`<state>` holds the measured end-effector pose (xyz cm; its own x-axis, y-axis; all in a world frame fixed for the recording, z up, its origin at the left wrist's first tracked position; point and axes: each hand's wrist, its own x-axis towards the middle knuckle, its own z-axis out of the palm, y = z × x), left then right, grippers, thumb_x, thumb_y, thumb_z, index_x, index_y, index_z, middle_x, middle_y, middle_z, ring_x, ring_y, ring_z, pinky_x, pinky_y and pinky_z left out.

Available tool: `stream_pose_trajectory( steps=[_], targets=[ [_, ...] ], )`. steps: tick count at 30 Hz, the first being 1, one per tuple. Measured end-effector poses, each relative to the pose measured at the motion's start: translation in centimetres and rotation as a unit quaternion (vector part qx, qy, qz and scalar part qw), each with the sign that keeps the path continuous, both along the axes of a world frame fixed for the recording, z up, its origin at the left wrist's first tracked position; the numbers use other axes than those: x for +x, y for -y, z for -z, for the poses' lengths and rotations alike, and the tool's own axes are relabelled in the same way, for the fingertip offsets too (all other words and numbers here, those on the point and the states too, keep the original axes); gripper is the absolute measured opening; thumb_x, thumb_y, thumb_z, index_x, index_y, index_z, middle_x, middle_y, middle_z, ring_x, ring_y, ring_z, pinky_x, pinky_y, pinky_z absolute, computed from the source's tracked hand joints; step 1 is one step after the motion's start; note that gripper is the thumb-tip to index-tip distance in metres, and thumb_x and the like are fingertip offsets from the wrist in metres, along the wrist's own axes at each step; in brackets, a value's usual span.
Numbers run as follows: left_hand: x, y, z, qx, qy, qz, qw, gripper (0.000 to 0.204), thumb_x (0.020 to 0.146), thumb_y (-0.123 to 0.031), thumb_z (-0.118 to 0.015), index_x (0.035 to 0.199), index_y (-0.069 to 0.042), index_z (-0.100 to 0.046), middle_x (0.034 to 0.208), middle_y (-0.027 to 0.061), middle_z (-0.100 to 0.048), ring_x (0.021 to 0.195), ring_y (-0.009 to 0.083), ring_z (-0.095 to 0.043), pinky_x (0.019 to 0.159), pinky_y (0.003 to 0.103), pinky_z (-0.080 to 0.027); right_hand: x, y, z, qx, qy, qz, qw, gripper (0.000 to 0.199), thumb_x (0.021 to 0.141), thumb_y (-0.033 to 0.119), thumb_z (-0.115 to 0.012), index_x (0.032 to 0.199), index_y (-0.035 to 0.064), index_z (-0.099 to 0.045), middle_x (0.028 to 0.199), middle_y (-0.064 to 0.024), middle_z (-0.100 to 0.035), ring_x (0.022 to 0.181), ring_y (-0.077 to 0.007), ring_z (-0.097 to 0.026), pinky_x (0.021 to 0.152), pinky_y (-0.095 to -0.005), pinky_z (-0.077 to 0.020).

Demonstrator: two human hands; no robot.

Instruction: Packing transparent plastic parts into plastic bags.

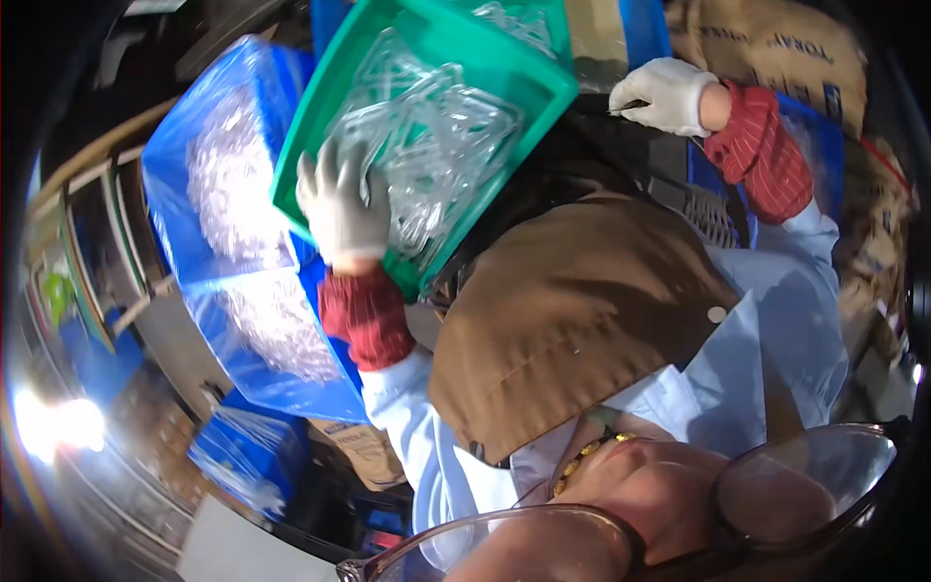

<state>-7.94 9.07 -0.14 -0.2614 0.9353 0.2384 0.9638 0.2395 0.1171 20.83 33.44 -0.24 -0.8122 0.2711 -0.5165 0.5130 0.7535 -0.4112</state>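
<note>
A green plastic crate stands tilted in front of me, holding a tangled pile of clear plastic pieces, long and thin like frames or rods. My left hand, in a white knit glove, lies at the crate's left end over its inner side. Its fingers are stretched and apart, with clear pieces close to the thumb. To the right of the crate, my right hand, gloved too, has thumb and fingertips drawn together by a dark edge. What they grip, if anything, I cannot make out.
Blue bins lined with plastic film stand left of the crate, full of shiny clear pieces. Brown paper sacks lie at the far right. A wire coil is near my right forearm. Another blue bin sits at lower left.
</note>
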Motion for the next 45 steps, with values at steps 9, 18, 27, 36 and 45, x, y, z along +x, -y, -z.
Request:
stream_pose_trajectory(
  steps=[9, 18, 27, 36, 45],
  targets=[
    [4.3, 0.5, 2.1, -0.045, 0.111, -0.016, 0.993, 0.035, 0.079, -0.013, -0.057, 0.113, -0.006, -0.056, 0.124, 0.0230, -0.044, 0.112, 0.0413, -0.043, 0.092, 0.046, -0.037, 3.4, 3.3, 8.0, -0.038, 0.269, 0.068, 0.960, 0.027, 0.074, 0.010, -0.052, 0.098, 0.0070, -0.065, 0.097, -0.0158, -0.063, 0.094, -0.0304, -0.061, 0.079, -0.0409, -0.0478],
    [4.5, -1.1, 3.3, -0.083, 0.121, -0.014, 0.989, 0.033, 0.082, -0.018, -0.055, 0.115, -0.013, -0.058, 0.126, 0.0240, -0.042, 0.112, 0.0412, -0.044, 0.091, 0.047, -0.037, 3.7, 6.1, 13.9, -0.072, 0.383, 0.159, 0.907, 0.034, 0.081, 0.032, -0.052, 0.106, 0.0114, -0.064, 0.111, -0.0102, -0.060, 0.101, -0.0268, -0.059, 0.085, -0.0371, -0.0471],
    [3.3, -0.8, 3.7, -0.113, 0.156, -0.067, 0.979, 0.035, 0.076, -0.013, -0.058, 0.111, -0.015, -0.060, 0.129, 0.0203, -0.040, 0.118, 0.0421, -0.036, 0.094, 0.054, -0.032, -2.4, 3.9, 19.5, -0.015, 0.309, 0.132, 0.942, 0.037, 0.081, 0.036, -0.052, 0.108, 0.0130, -0.063, 0.109, -0.0100, -0.061, 0.098, -0.0265, -0.060, 0.083, -0.0368, -0.0477],
    [3.8, -0.7, 4.5, -0.122, 0.225, -0.089, 0.963, 0.029, 0.082, -0.014, -0.052, 0.110, -0.011, -0.060, 0.133, 0.0228, -0.035, 0.121, 0.0449, -0.033, 0.095, 0.055, -0.030, -5.6, 2.3, 30.5, -0.001, 0.254, 0.207, 0.945, 0.037, 0.081, 0.036, -0.052, 0.108, 0.0133, -0.063, 0.108, -0.0101, -0.061, 0.098, -0.0267, -0.060, 0.083, -0.0370, -0.0477],
    [4.7, -3.0, 4.4, -0.156, 0.193, -0.098, 0.964, 0.026, 0.084, -0.016, -0.051, 0.108, -0.013, -0.061, 0.134, 0.0249, -0.033, 0.124, 0.0404, -0.032, 0.101, 0.053, -0.022, -5.8, 2.2, 35.4, -0.031, 0.218, 0.281, 0.934, 0.037, 0.080, 0.036, -0.052, 0.108, 0.0136, -0.063, 0.108, -0.0102, -0.061, 0.097, -0.0268, -0.060, 0.083, -0.0372, -0.0478]
  ],
)
